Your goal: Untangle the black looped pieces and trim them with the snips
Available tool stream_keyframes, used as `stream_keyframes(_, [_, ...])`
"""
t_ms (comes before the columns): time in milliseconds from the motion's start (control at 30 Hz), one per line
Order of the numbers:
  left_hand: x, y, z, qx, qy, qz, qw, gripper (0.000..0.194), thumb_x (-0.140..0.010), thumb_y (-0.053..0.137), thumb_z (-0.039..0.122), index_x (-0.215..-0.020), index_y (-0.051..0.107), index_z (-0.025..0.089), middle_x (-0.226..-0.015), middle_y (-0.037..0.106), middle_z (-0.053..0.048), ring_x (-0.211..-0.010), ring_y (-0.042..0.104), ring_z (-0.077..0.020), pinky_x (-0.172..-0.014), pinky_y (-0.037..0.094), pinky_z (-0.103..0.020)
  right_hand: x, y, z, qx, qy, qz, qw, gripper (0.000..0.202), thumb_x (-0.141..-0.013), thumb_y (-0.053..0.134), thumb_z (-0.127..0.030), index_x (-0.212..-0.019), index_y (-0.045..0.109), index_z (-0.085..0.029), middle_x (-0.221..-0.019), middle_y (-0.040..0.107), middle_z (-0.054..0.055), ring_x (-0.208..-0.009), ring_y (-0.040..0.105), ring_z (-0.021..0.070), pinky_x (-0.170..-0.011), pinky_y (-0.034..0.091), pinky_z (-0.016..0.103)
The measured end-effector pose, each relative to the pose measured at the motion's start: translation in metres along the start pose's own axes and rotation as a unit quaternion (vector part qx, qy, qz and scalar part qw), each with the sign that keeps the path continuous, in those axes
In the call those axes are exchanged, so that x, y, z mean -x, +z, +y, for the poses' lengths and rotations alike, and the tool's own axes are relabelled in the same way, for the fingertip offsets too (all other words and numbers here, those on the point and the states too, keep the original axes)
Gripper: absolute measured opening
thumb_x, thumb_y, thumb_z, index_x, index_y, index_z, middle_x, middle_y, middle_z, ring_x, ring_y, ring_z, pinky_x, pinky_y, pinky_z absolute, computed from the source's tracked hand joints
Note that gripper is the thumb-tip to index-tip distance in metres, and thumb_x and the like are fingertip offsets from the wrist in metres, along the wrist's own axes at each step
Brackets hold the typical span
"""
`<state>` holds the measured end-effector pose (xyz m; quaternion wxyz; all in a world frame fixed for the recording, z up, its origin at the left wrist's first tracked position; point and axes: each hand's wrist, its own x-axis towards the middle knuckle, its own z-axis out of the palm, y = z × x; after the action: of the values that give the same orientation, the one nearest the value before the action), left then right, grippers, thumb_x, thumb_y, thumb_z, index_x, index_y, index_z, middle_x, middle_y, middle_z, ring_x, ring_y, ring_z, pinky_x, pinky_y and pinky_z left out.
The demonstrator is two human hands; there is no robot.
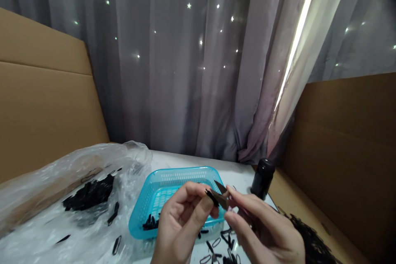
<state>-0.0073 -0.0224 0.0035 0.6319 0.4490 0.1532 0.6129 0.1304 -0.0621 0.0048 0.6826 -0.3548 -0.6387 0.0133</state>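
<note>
As a blue basket (135, 219) sits on the desk (241, 174), the left hand (182, 222) pinches a small black piece (212, 198); scissors (222, 202), blades parted beside it, rest in the curled right hand (266, 225), an apparent trimming step demanding fingertips kept clear.

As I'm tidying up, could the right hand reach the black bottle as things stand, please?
Probably: nothing visible blocks the right hand from the bottle, but that hand holds scissors.
</note>
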Motion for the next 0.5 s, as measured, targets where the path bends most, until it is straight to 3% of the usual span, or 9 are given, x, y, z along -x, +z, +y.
stream_keyframes(100, [-0.001, 0.000, 0.000, 0.001, 0.003, 0.006, 1.000, 0.019, -0.078, 0.082, 0.034, -0.079, 0.071, 0.018, -0.075, 0.070, 0.000, -0.067, 0.065, -0.0119, -0.066, 0.053, -0.017, 0.006, 0.005, -0.002, 0.011, 0.007, 0.021, 1.000, 0.034, -0.080, 0.077, -0.016, -0.111, 0.076, -0.031, -0.082, 0.078, -0.002, -0.051, 0.066, 0.0110, -0.042, 0.055, 0.016])
stream_keyframes(300, [0.000, 0.002, 0.002, 0.031, 0.019, -0.010, 0.999, 0.015, -0.075, 0.084, 0.029, -0.074, 0.073, 0.019, -0.073, 0.069, 0.001, -0.067, 0.066, -0.0109, -0.065, 0.054, -0.016, 0.013, 0.010, -0.002, 0.041, -0.039, 0.029, 0.998, 0.028, -0.087, 0.073, -0.018, -0.113, 0.074, -0.028, -0.104, 0.078, 0.003, -0.085, 0.076, 0.0168, -0.073, 0.063, 0.019])
stream_keyframes(500, [0.000, 0.002, 0.003, 0.022, 0.032, -0.029, 0.999, 0.009, -0.077, 0.082, 0.028, -0.076, 0.076, 0.022, -0.075, 0.069, 0.002, -0.069, 0.066, -0.0106, -0.067, 0.055, -0.015, 0.012, 0.007, 0.001, 0.054, -0.066, 0.010, 0.996, 0.034, -0.088, 0.071, -0.017, -0.120, 0.071, -0.029, -0.103, 0.078, 0.003, -0.084, 0.077, 0.0172, -0.068, 0.064, 0.019])
